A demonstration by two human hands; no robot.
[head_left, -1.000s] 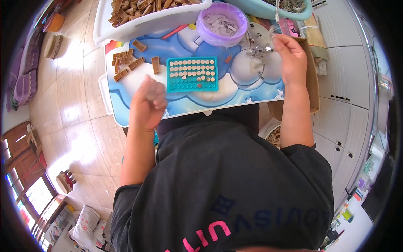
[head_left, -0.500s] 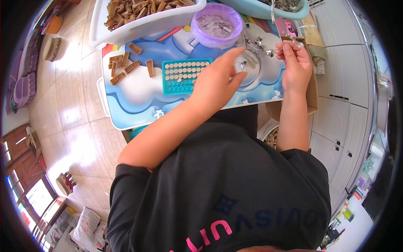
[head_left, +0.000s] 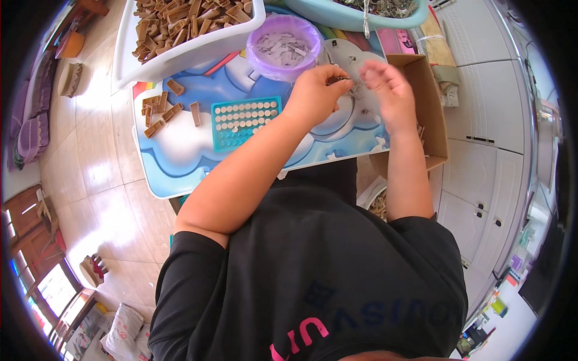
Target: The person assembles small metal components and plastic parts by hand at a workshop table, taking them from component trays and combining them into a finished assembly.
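My left hand [head_left: 316,93] is over the right part of the table, its thumb and forefinger pinched together on a small dark piece [head_left: 338,79] too small to name. Close to its right is my right hand [head_left: 390,90], raised with bent fingers and blurred by motion; whether anything is in it cannot be made out. Small shiny metal bits [head_left: 356,89] lie on the table between the hands, partly hidden. Left of my left wrist sits a turquoise tray [head_left: 226,142] with rows of round, pale discs; its nearest cups hold few discs.
Several brown plastic pieces [head_left: 171,112] lie loose on the cloud-patterned table [head_left: 180,141]. Behind stand a white tub [head_left: 180,60] of brown pieces, a purple-lined bowl [head_left: 283,73] of grey strips and a light-blue basin [head_left: 355,19]. A cardboard box [head_left: 435,114] adjoins the table's right side.
My left hand has gone from spread fingers to a pinch on the small piece. My right hand has moved left, nearer to it. The table has shifted left and down in view.
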